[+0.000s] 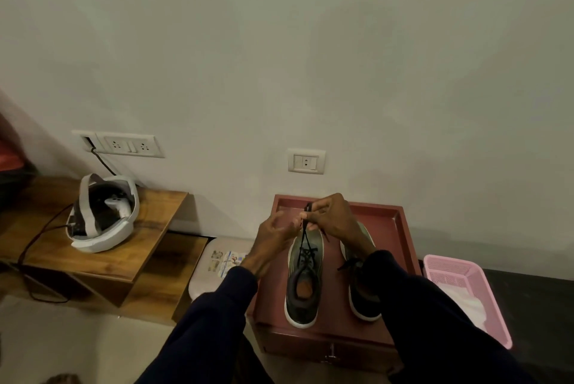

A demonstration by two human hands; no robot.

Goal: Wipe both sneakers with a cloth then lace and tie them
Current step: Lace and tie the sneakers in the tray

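Head view: I'm on the lacing step, working the left sneaker (304,287).
- It stands mid-counter, heel near the front edge, toe toward the far edge.
- Right grip (335,222) is pinched on the black lace (304,236), which runs taut up from the eyelets above the toe.
- Left grip (273,247) sits just beside the lace with fingers curled. It's blurred, so I can't tell if it has a strand.
- Right sneaker (363,299) is just beside the first, toward the right edge and half under my right sleeve. It has lace on it, but I can't tell if it's tied.
- Cloth (466,306) lies in the pink basket (459,268) off the right edge, so wiping looks done.

Next move, my read: get the left grip on the other end, even the tension, cross and knot.

Room: the counter (388,234) has a raised rim at the far and right edges, and the wall sits close behind. That leaves up and toward me as the open directions. The heel is near the front edge, so a hard pull my way could drag the shoe off.
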